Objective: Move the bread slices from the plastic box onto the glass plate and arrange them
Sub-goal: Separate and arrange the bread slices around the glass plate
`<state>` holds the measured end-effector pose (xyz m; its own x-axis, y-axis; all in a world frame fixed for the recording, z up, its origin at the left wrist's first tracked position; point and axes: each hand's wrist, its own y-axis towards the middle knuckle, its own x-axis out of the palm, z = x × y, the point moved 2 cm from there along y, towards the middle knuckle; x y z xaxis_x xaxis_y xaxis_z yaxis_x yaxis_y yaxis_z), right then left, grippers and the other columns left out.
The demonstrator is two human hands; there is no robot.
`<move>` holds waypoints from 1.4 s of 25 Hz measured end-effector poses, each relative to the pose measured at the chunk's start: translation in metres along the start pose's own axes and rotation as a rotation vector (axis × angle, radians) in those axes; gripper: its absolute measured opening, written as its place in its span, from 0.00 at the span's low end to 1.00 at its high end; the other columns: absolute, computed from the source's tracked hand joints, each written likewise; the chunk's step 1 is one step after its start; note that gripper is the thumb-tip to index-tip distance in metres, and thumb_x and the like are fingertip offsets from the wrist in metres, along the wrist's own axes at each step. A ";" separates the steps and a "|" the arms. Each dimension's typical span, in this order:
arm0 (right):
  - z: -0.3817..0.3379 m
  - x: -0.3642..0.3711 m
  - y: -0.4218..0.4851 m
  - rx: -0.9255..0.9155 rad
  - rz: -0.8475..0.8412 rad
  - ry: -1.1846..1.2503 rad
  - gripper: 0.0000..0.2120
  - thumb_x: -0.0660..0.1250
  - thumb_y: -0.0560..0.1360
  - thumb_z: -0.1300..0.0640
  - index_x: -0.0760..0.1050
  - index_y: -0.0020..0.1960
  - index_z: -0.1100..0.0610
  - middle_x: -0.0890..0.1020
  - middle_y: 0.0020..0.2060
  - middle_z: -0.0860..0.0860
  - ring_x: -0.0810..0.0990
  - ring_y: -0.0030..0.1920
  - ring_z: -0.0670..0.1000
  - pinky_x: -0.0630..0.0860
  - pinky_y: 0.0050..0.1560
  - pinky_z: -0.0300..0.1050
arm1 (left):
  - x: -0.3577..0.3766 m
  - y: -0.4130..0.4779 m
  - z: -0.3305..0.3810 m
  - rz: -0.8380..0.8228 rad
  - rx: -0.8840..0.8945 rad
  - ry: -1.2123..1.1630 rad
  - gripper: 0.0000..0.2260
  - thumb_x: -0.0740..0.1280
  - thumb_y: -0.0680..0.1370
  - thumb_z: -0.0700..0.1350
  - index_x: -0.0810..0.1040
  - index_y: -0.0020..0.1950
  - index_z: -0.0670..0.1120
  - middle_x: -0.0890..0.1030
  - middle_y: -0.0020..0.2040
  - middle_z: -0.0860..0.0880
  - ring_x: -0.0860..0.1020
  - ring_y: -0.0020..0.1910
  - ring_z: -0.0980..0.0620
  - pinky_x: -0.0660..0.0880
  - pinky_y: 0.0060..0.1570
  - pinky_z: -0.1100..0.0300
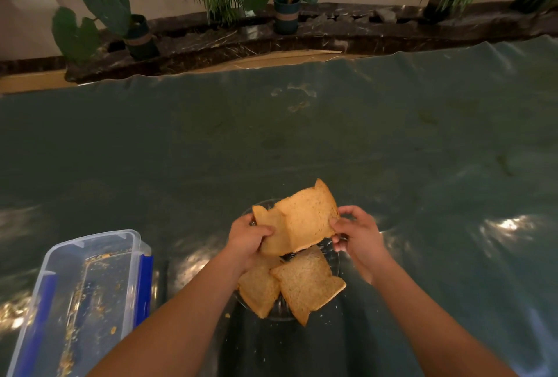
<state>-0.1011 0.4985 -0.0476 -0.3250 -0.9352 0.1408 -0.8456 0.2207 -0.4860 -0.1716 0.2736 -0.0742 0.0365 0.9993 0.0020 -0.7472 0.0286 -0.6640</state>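
A clear glass plate sits on the table near the front, mostly covered by bread. Two bread slices lie flat on its near side, one at the left and one at the right. Above the plate's far side, my left hand grips one raised slice at its lower left. My right hand pinches the right edge of another raised slice, which overlaps the first. The plastic box, clear with blue clips, stands at the front left and holds only crumbs.
A dark green glossy cloth covers the table, with a few crumbs near the plate. Beyond the far edge runs a dark stone ledge with several potted plants.
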 end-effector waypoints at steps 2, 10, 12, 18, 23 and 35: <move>0.009 0.001 -0.001 0.077 0.043 -0.164 0.08 0.68 0.75 0.65 0.74 0.54 0.60 0.77 0.36 0.56 0.75 0.31 0.50 0.75 0.30 0.44 | 0.003 0.005 0.006 0.034 0.116 0.326 0.24 0.71 0.70 0.32 0.76 0.66 0.43 0.83 0.54 0.44 0.81 0.52 0.44 0.80 0.54 0.44; 0.023 0.001 0.004 0.032 0.149 -0.457 0.07 0.68 0.76 0.59 0.71 0.52 0.54 0.82 0.43 0.56 0.80 0.32 0.50 0.79 0.29 0.44 | 0.000 0.009 0.019 0.090 0.307 0.580 0.26 0.70 0.72 0.35 0.74 0.69 0.47 0.83 0.56 0.50 0.80 0.56 0.49 0.78 0.58 0.48; 0.024 0.006 0.008 0.034 0.149 -0.535 0.07 0.69 0.76 0.57 0.70 0.50 0.52 0.82 0.41 0.56 0.81 0.32 0.51 0.81 0.29 0.47 | -0.003 0.009 0.020 0.101 0.343 0.651 0.25 0.69 0.73 0.36 0.73 0.70 0.47 0.82 0.59 0.49 0.79 0.58 0.48 0.77 0.58 0.52; 0.022 0.013 0.012 -0.098 0.219 -1.091 0.08 0.65 0.73 0.50 0.72 0.51 0.50 0.82 0.38 0.49 0.81 0.40 0.53 0.77 0.39 0.47 | -0.009 0.004 0.020 0.140 0.363 0.775 0.24 0.65 0.76 0.38 0.70 0.73 0.46 0.81 0.60 0.47 0.79 0.59 0.46 0.76 0.55 0.55; 0.020 0.012 0.012 -0.222 0.148 -0.925 0.08 0.67 0.76 0.55 0.75 0.54 0.53 0.83 0.45 0.46 0.81 0.46 0.51 0.78 0.45 0.47 | -0.014 0.003 0.017 0.168 0.361 0.738 0.18 0.61 0.76 0.36 0.77 0.65 0.47 0.82 0.45 0.53 0.78 0.41 0.57 0.71 0.38 0.66; 0.015 0.006 0.013 -0.147 0.117 -1.107 0.04 0.67 0.76 0.51 0.74 0.49 0.51 0.78 0.37 0.46 0.82 0.43 0.53 0.76 0.40 0.48 | -0.029 0.002 0.015 0.188 0.262 0.482 0.21 0.68 0.75 0.35 0.76 0.67 0.47 0.85 0.48 0.50 0.82 0.45 0.53 0.81 0.47 0.55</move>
<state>-0.1080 0.4915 -0.0663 0.0877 -0.6216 -0.7784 -0.9002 0.2852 -0.3291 -0.1840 0.2448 -0.0645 0.1397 0.8663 -0.4795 -0.9070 -0.0823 -0.4130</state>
